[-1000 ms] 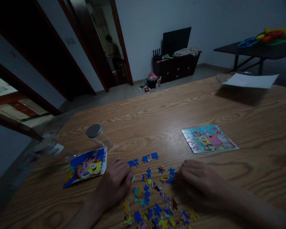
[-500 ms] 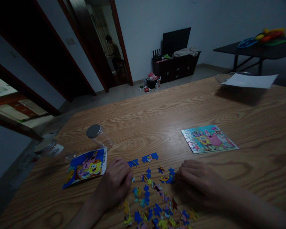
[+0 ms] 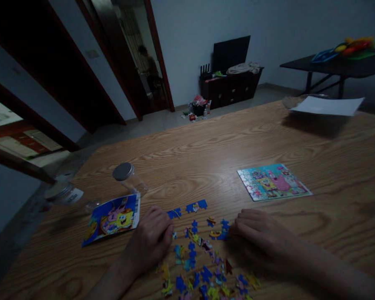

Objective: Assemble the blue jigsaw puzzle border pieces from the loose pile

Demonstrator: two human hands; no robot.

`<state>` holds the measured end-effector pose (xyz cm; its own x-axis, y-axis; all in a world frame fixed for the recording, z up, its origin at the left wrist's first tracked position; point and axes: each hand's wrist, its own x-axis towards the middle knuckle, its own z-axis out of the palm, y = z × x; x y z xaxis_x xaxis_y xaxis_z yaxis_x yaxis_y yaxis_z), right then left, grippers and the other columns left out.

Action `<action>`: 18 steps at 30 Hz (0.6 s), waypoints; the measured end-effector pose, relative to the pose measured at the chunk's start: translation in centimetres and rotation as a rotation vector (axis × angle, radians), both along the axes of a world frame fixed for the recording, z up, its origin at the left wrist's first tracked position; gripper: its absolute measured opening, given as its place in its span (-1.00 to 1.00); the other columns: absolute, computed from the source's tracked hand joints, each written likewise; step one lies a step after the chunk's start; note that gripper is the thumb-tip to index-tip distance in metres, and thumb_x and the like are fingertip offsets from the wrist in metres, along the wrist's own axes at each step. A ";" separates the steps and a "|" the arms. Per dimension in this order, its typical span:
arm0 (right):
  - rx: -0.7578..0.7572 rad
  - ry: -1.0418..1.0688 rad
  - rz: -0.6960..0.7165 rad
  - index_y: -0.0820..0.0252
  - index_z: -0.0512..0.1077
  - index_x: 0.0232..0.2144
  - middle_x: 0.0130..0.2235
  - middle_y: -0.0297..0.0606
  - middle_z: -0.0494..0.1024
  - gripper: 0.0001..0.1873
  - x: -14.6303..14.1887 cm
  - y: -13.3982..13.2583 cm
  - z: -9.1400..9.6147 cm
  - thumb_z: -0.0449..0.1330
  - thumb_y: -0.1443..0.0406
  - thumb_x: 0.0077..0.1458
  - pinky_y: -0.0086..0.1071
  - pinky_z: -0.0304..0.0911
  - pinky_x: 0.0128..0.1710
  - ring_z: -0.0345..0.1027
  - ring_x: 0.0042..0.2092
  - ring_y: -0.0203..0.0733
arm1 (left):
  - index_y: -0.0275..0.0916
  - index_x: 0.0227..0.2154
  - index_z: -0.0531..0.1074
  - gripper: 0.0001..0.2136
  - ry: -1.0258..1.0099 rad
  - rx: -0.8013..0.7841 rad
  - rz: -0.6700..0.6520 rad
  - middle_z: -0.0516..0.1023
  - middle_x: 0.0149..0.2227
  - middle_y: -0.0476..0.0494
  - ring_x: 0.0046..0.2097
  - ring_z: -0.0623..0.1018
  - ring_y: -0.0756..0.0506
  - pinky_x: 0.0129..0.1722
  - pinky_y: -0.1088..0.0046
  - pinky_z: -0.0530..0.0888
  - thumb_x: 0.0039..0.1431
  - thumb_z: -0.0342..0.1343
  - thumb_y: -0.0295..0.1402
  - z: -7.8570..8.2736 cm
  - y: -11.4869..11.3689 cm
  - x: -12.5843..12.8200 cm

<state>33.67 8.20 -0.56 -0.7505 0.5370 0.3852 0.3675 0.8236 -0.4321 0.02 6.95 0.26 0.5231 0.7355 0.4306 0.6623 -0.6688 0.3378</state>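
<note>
My left hand (image 3: 153, 237) rests on the wooden table with its fingers curled under, left of the loose jigsaw pieces (image 3: 206, 274). Whatever is inside those fingers, if anything, is hidden. On the right side of the pieces lies my right hand (image 3: 259, 235), also curled, its fingertips out of sight beside a few blue pieces (image 3: 220, 234). Two joined blue strips, one of them a puzzle strip (image 3: 196, 206), sit just beyond the pile. A cartoon picture sheet (image 3: 117, 218) lies left of my left hand. Farther off to the right is an assembled puzzle (image 3: 274, 182).
A clear jar with a grey lid (image 3: 123, 171) lies tilted behind the sheet; another lidded jar (image 3: 64, 193) is at the table's left edge. A white sheet (image 3: 328, 106) rests at the far right. Beyond stand a television cabinet (image 3: 231, 87) and a black table (image 3: 359, 64). A person sits past the doorway.
</note>
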 end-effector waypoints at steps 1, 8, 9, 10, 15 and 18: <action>0.006 -0.001 -0.002 0.11 0.29 -0.26 -0.38 -0.26 0.46 -0.84 0.0 0.0 0.0 0.01 0.46 0.24 -0.30 0.02 -0.40 0.23 -0.37 -0.18 | -0.18 -0.41 0.28 -0.76 0.000 -0.002 0.001 0.43 -0.45 -0.02 -0.36 0.42 -0.10 -0.19 0.32 0.39 0.41 -0.07 -0.55 0.0 0.0 0.0; -0.007 -0.015 -0.005 0.11 0.29 -0.28 -0.37 -0.27 0.47 -0.84 0.0 0.0 0.3 0.01 0.47 0.21 -0.30 0.02 -0.40 0.23 -0.37 -0.19 | -0.18 -0.39 0.30 -0.77 -0.003 -0.008 -0.003 0.44 -0.44 -0.02 -0.36 0.43 -0.10 -0.19 0.32 0.39 0.41 -0.07 -0.55 -0.1 0.0 -0.1; -0.015 -0.020 -0.005 0.11 0.29 -0.28 -0.37 -0.27 0.47 -0.84 0.0 -0.1 0.3 0.02 0.47 0.20 -0.31 0.03 -0.41 0.23 -0.37 -0.19 | -0.18 -0.39 0.29 -0.77 -0.003 -0.007 -0.005 0.44 -0.44 -0.02 -0.36 0.42 -0.10 -0.18 0.31 0.40 0.41 -0.07 -0.55 -0.1 0.0 -0.1; -0.021 -0.024 -0.007 0.11 0.30 -0.28 -0.37 -0.27 0.47 -0.84 0.0 -0.1 0.3 0.02 0.47 0.20 -0.31 0.03 -0.41 0.23 -0.37 -0.19 | -0.18 -0.39 0.29 -0.77 -0.004 -0.006 -0.008 0.44 -0.44 -0.02 -0.36 0.42 -0.10 -0.17 0.31 0.40 0.41 -0.07 -0.55 -0.1 0.0 -0.1; 0.005 -0.018 -0.012 0.12 0.32 -0.28 -0.38 -0.26 0.48 -0.83 -0.3 0.4 0.4 0.01 0.46 0.22 -0.30 0.06 -0.42 0.25 -0.38 -0.19 | -0.18 -0.40 0.29 -0.76 -0.005 -0.003 -0.009 0.44 -0.44 -0.02 -0.37 0.42 -0.10 -0.19 0.31 0.40 0.41 -0.07 -0.55 0.0 0.1 -0.1; 0.058 0.010 -0.020 0.11 0.34 -0.29 -0.42 -0.27 0.48 -0.80 -0.4 0.6 1.0 0.00 0.47 0.26 -0.29 0.09 -0.45 0.26 -0.42 -0.19 | -0.18 -0.40 0.30 -0.76 -0.002 0.010 -0.004 0.45 -0.44 -0.03 -0.37 0.44 -0.10 -0.19 0.31 0.41 0.40 -0.07 -0.55 0.1 0.0 0.0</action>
<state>33.24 8.78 0.44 -0.7358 0.5286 0.4233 0.3803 0.8397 -0.3876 0.05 6.99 0.38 0.5252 0.7291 0.4388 0.6592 -0.6747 0.3321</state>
